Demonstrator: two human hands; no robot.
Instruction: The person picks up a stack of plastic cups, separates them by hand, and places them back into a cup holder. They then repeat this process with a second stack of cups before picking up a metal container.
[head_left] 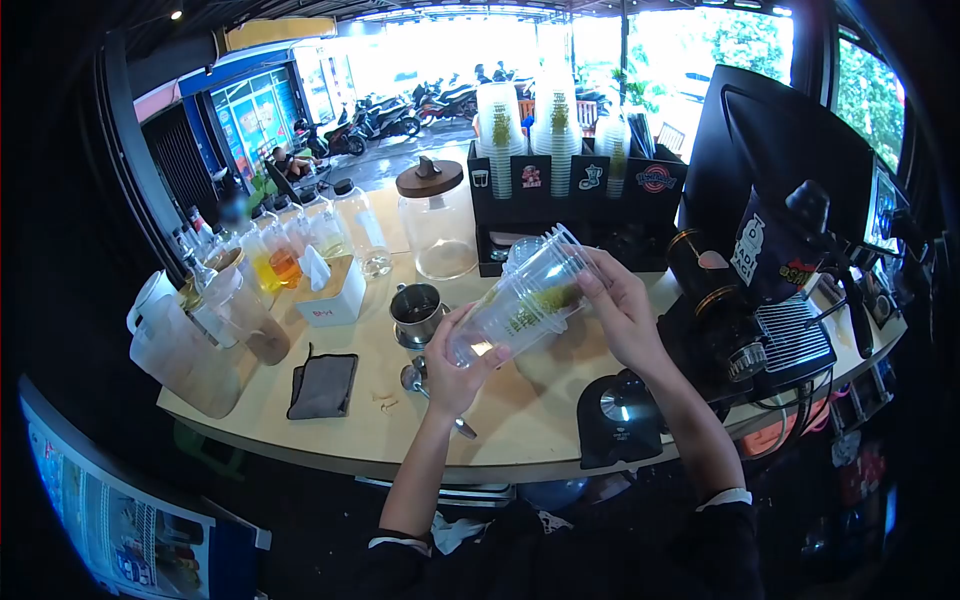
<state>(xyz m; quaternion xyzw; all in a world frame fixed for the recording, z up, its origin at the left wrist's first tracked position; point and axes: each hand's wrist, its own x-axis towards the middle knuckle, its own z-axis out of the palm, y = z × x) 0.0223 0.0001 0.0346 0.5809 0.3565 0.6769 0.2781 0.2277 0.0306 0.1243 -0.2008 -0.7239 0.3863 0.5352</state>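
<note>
A short stack of clear plastic cups (512, 312) with green and yellow print is tilted above the counter, rims toward the upper right. My left hand (460, 368) wraps round the base end of the stack. Around the rim end, my right hand (622, 305) has its fingers closed on the cups. Just left of the stack stands a small metal cup (418, 306) with something dark inside. A spoon (415, 378) lies below it, partly hidden by my left hand and wrist. Near my right forearm is a black device with a round dial (620, 410).
Taller cup stacks (558, 125) stand in a black organizer (640, 215) at the back. A coffee machine (770, 210) fills the right. A lidded glass jar (437, 220), tissue box (333, 293), folded dark cloth (323, 386), pitchers (185, 345) and bottles (325, 225) occupy the left.
</note>
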